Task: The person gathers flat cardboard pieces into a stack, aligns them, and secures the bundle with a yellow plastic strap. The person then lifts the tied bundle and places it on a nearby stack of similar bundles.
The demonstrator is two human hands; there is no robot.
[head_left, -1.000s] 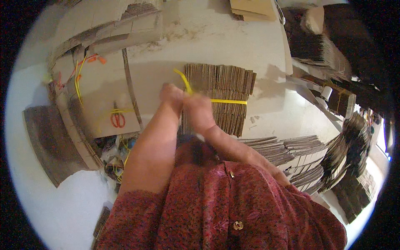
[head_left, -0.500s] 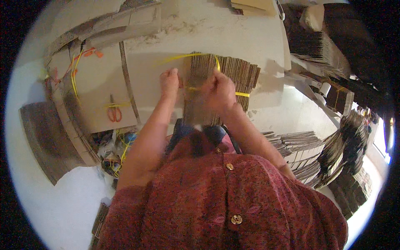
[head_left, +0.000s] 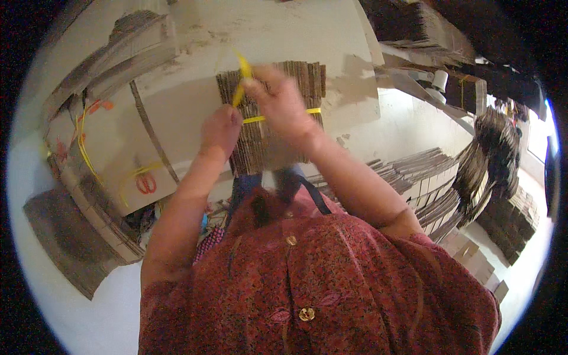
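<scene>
A bundle of brown cardboard pieces (head_left: 307, 83), set on edge side by side, lies on the work surface in front of me. A yellow strap (head_left: 313, 110) runs across its middle. At the bundle's left side my left hand (head_left: 222, 133) is closed, its fingertips at the lower end of an upright yellow strap length (head_left: 239, 94). My right hand (head_left: 281, 106), blurred by motion, is over the bundle, its thumb and fingers closed around that same strap length. The two hands are close together and hide part of the bundle's left half.
Red-handled scissors (head_left: 145, 183) lie on a cardboard sheet (head_left: 118, 148) to the left, near loose yellow straps (head_left: 83, 148) and orange pieces (head_left: 102, 106). Stacked cardboard (head_left: 420, 165) sits at the right, with more piles (head_left: 444, 35) at the far right. A dark cardboard stack (head_left: 65, 242) stands at lower left.
My hands have come closer together over the bundle's left side. The strap, earlier a wide arc above the bundle, now stands as a short length between them. The whole view has shifted.
</scene>
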